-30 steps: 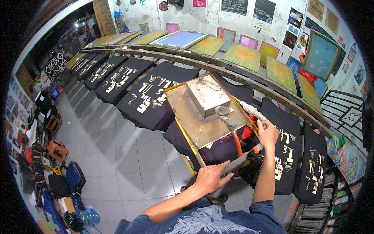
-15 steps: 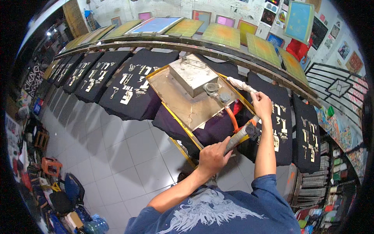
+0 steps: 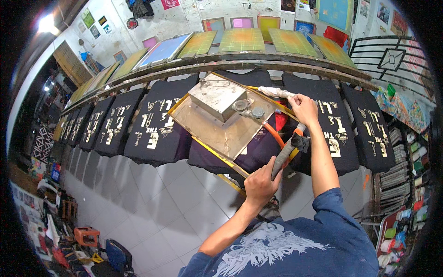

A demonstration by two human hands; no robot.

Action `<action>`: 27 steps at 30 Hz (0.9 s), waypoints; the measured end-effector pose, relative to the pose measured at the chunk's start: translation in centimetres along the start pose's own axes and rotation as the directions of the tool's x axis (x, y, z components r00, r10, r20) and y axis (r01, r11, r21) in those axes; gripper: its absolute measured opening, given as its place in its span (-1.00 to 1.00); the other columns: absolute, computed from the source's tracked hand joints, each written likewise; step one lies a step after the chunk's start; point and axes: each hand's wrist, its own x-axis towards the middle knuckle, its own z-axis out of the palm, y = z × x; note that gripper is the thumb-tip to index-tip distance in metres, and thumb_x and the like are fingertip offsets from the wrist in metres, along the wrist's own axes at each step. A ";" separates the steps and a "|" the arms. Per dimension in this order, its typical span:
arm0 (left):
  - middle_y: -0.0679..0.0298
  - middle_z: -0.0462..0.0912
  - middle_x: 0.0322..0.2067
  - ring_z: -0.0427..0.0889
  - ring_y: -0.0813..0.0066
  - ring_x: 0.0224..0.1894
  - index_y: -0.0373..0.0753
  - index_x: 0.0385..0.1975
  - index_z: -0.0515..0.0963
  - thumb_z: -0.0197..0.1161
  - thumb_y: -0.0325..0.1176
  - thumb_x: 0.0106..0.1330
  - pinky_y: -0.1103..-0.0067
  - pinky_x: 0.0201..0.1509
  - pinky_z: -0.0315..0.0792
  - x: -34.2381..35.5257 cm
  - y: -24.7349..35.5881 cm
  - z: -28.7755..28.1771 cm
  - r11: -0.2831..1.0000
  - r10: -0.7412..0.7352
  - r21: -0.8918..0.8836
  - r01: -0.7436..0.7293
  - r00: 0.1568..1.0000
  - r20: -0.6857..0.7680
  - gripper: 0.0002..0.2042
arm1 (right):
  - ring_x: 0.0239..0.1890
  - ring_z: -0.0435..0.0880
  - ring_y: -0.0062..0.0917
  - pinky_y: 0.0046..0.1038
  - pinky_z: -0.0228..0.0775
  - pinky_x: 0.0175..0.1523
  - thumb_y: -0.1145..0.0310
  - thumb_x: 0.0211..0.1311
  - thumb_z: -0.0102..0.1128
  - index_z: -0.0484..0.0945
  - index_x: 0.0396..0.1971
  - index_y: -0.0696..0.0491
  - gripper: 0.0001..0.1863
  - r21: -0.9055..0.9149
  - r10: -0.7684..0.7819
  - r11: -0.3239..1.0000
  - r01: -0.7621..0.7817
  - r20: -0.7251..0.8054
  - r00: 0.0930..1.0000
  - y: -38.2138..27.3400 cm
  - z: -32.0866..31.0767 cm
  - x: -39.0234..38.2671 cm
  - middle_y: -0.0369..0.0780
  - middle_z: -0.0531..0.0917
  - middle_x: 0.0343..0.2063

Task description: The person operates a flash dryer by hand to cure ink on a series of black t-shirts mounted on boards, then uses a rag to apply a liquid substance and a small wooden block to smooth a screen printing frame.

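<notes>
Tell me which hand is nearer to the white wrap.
Right. The right hand has its fingertips at the right end of the white wrap; the left hand is well below it, nearer the person's body, at the lower end of the grey handle.

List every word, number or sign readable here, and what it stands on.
I'll place text without copying it.
Black shirts: large cream lettering, partly legible.
Dark panel at far left: bold white lettering.
Posters at upper right: too small to read.
Metal box: none I can make out.
</notes>
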 end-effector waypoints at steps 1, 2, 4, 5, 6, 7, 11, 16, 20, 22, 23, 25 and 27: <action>0.17 0.77 -0.39 0.77 0.23 -0.39 -0.11 0.17 0.65 0.48 -0.14 0.23 0.36 -0.35 0.59 -0.1 0.0 0.1 1.000 -0.024 -0.009 0.024 1.000 0.010 -0.50 | -0.30 0.78 -0.11 -0.13 0.55 -0.17 -0.09 0.33 0.26 0.74 -0.37 0.04 -0.55 0.007 0.009 1.000 -0.009 0.007 1.000 0.0 0.0 -0.1 -0.10 0.77 -0.46; 0.18 0.77 -0.39 0.77 0.23 -0.40 -0.10 0.17 0.65 0.48 -0.14 0.23 0.37 -0.35 0.59 0.0 0.1 0.0 1.000 -0.027 -0.006 0.027 1.000 0.011 -0.50 | -0.30 0.78 -0.11 -0.13 0.55 -0.16 -0.09 0.33 0.26 0.74 -0.37 0.04 -0.55 0.005 0.013 1.000 -0.013 0.007 1.000 0.0 0.0 -0.1 -0.10 0.77 -0.45; 0.18 0.77 -0.39 0.77 0.23 -0.41 -0.10 0.17 0.65 0.48 -0.13 0.23 0.37 -0.36 0.59 0.0 0.3 -0.1 0.999 -0.034 0.001 0.034 0.999 0.013 -0.50 | -0.29 0.78 -0.11 -0.13 0.56 -0.15 -0.09 0.33 0.26 0.74 -0.37 0.04 -0.55 0.001 0.021 1.000 -0.021 0.008 1.000 0.1 0.0 0.0 -0.11 0.78 -0.43; 0.20 0.73 -0.43 0.74 0.25 -0.43 -0.14 0.17 0.64 0.48 -0.16 0.22 0.39 -0.37 0.58 0.1 0.3 -0.1 1.000 -0.004 0.001 0.004 1.000 -0.006 -0.50 | -0.28 0.78 -0.11 -0.13 0.56 -0.14 -0.09 0.33 0.26 0.74 -0.36 0.04 -0.55 0.001 0.023 1.000 -0.023 0.007 1.000 0.2 0.0 0.0 -0.10 0.78 -0.42; 0.23 0.69 -0.47 0.71 0.27 -0.46 -0.19 0.17 0.63 0.47 -0.19 0.22 0.41 -0.38 0.56 0.2 0.3 -0.1 1.000 0.027 0.003 -0.026 0.999 -0.024 -0.50 | -0.27 0.78 -0.11 -0.13 0.56 -0.14 -0.10 0.33 0.26 0.74 -0.36 0.04 -0.55 0.001 0.024 1.000 -0.024 0.006 1.000 0.3 0.0 0.1 -0.10 0.78 -0.41; 0.25 0.65 -0.51 0.69 0.29 -0.49 -0.23 0.17 0.62 0.47 -0.21 0.22 0.43 -0.39 0.55 0.3 0.3 -0.1 0.998 0.057 0.004 -0.057 0.997 -0.043 -0.49 | -0.26 0.78 -0.11 -0.12 0.56 -0.13 -0.10 0.33 0.26 0.74 -0.36 0.03 -0.55 0.001 0.025 1.000 -0.025 0.004 1.000 0.4 0.1 0.1 -0.10 0.78 -0.40; 0.23 0.69 -0.48 0.71 0.27 -0.47 -0.19 0.15 0.64 0.48 -0.19 0.21 0.41 -0.39 0.56 0.1 0.2 0.1 1.000 0.025 0.011 -0.025 0.999 -0.035 -0.50 | -0.24 0.78 -0.10 -0.12 0.57 -0.12 -0.10 0.33 0.25 0.75 -0.35 0.03 -0.55 0.006 0.028 1.000 -0.028 0.017 0.999 0.5 0.2 0.1 -0.10 0.79 -0.38; 0.18 0.77 -0.40 0.76 0.23 -0.43 -0.11 0.14 0.67 0.49 -0.13 0.20 0.38 -0.38 0.58 0.0 0.1 0.5 1.000 -0.023 0.002 0.023 1.000 -0.013 -0.51 | -0.24 0.79 -0.12 -0.13 0.58 -0.11 -0.10 0.34 0.25 0.76 -0.32 0.01 -0.56 0.001 0.026 1.000 -0.026 0.008 1.000 0.4 0.1 0.1 -0.11 0.79 -0.38; 0.18 0.77 -0.39 0.77 0.24 -0.42 -0.11 0.13 0.68 0.50 -0.14 0.19 0.38 -0.37 0.58 0.0 0.1 0.4 1.000 -0.019 0.015 0.020 1.000 -0.025 -0.51 | -0.24 0.79 -0.12 -0.14 0.58 -0.09 -0.09 0.34 0.24 0.76 -0.31 0.01 -0.56 0.011 0.040 0.999 -0.040 0.025 0.999 0.1 -0.1 0.0 -0.10 0.79 -0.38; 0.19 0.77 -0.39 0.77 0.24 -0.41 -0.11 0.13 0.67 0.50 -0.15 0.19 0.39 -0.37 0.59 0.2 0.3 0.1 0.999 -0.025 0.023 0.025 0.999 -0.021 -0.51 | -0.24 0.79 -0.12 -0.15 0.58 -0.08 -0.09 0.34 0.24 0.76 -0.31 0.02 -0.56 0.016 0.039 0.999 -0.039 0.024 0.999 0.0 -0.1 0.0 -0.11 0.79 -0.39; 0.19 0.77 -0.40 0.77 0.25 -0.42 -0.11 0.13 0.68 0.50 -0.14 0.19 0.39 -0.37 0.59 0.1 0.3 0.2 1.000 -0.024 0.013 0.025 0.999 -0.022 -0.51 | -0.24 0.79 -0.13 -0.15 0.58 -0.08 -0.09 0.34 0.25 0.76 -0.31 0.03 -0.56 0.008 0.021 1.000 -0.021 0.010 1.000 -0.1 -0.2 0.0 -0.10 0.78 -0.40; 0.20 0.77 -0.40 0.77 0.26 -0.42 -0.11 0.12 0.68 0.51 -0.11 0.20 0.40 -0.37 0.59 0.1 0.3 0.3 1.000 -0.025 -0.005 0.025 0.999 -0.024 -0.51 | -0.26 0.78 -0.13 -0.15 0.57 -0.10 -0.07 0.34 0.26 0.75 -0.33 0.04 -0.57 0.006 0.023 1.000 -0.023 0.004 1.000 -0.2 -0.5 -0.2 -0.10 0.78 -0.41; 0.21 0.77 -0.40 0.77 0.26 -0.42 -0.12 0.11 0.69 0.52 -0.07 0.19 0.40 -0.37 0.59 0.0 0.3 0.4 0.999 -0.031 0.011 0.032 0.999 -0.031 -0.50 | -0.28 0.78 -0.13 -0.15 0.56 -0.13 -0.04 0.35 0.26 0.74 -0.35 0.05 -0.59 0.014 0.010 1.000 -0.010 0.000 1.000 -0.4 -0.3 -0.3 -0.09 0.77 -0.43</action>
